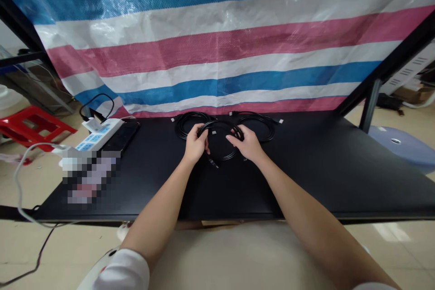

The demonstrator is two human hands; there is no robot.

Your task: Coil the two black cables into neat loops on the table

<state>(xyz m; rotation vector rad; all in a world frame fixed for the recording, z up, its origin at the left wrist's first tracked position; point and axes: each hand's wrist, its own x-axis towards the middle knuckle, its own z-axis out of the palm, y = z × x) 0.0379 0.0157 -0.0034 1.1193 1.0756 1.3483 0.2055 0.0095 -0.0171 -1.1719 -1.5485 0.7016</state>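
Observation:
A coiled black cable is held between my two hands, just above the black tabletop. My left hand is closed around the loop's left side, and a connector end hangs below it. On the right side of the same loop, my right hand grips the strands between thumb and fingers. Behind my left hand lies another coiled black cable with a light-coloured plug. A further coiled black cable rests behind my right hand, its light plug tips pointing outward.
A white power strip with plugs and cords stands at the table's left, beside a dark flat device. A striped plastic sheet hangs along the back edge. Black frame posts rise at the sides. A red stool stands beyond the left.

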